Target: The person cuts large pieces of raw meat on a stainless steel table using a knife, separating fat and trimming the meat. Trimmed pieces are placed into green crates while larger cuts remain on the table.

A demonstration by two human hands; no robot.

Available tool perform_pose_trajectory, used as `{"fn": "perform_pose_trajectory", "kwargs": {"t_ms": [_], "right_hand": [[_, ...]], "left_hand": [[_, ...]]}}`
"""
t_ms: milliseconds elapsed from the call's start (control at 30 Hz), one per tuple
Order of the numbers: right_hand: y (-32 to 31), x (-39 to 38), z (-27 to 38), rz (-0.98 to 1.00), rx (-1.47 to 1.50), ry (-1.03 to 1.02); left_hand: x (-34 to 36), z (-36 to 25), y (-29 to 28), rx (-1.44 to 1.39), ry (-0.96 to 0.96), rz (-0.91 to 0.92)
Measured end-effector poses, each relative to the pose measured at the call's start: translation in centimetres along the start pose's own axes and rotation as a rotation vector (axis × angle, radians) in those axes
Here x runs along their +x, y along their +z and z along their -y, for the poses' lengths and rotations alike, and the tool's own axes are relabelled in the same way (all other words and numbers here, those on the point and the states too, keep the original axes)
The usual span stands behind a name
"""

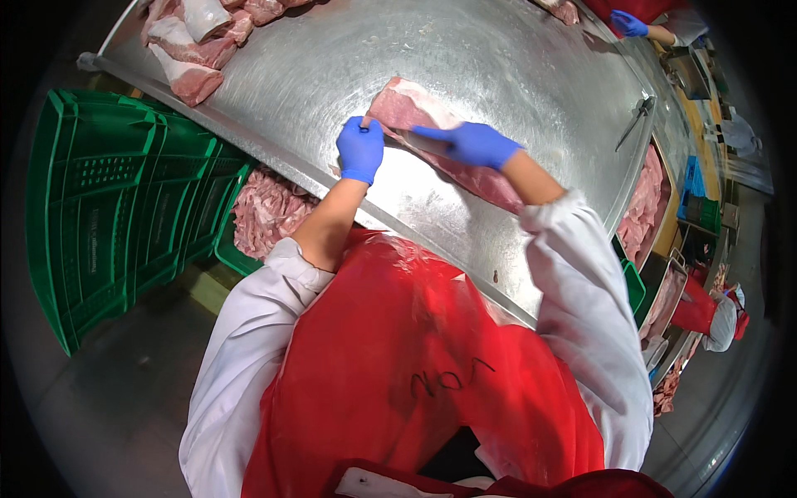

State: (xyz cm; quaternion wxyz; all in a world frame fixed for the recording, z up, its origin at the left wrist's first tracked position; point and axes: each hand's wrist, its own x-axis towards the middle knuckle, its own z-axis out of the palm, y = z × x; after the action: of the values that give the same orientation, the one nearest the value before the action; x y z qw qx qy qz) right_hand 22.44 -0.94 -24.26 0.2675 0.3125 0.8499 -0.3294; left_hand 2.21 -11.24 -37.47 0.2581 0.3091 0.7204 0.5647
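From the head camera, the one view I have, I see a long slab of pale pink meat lying slantwise on the steel tabletop, its far end up and to the left, its near end down beside the right wrist. The left hand, in a blue glove, is at the slab's left edge, its fingers bunched and clamped on that edge. The right hand, gloved alike, is over the slab's middle, index finger stretched toward the left hand. Its other fingers look curled around a knife, though motion blurs the blade and the glove hides the handle. The blade sits against the meat, between the two hands and just beside the left fingers. Farther off I have a heap of meat cuts at the tabletop's far left, and a green crate standing to the left, near trimmings in a bin below the edge
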Motion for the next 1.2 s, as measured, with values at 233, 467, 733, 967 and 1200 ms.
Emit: {"fn": "perform_pose_trajectory", "kwargs": {"t_ms": [233,467,733,967,1200], "right_hand": [[3.2,-6.7,-4.1,-0.113,-0.068,-0.002],[8.6,-7.6,-4.6,-0.474,-0.150,-0.080],[13.6,-25.4,-9.4,-0.106,-0.126,0.268],[17.2,-27.5,-9.8,-0.657,0.457,0.260],[20.1,-30.1,-7.2,-0.790,0.836,0.399]], "left_hand": [[3.1,-6.4,-3.4,-0.266,0.075,0.069],[2.7,-9.2,-16.0,-0.068,0.019,0.064],[-0.2,2.1,-23.4,0.879,0.480,-0.078],[-13.5,0.3,6.9,-0.377,-0.692,0.774],[-15.1,3.0,13.6,-0.409,-0.734,0.512]]}}
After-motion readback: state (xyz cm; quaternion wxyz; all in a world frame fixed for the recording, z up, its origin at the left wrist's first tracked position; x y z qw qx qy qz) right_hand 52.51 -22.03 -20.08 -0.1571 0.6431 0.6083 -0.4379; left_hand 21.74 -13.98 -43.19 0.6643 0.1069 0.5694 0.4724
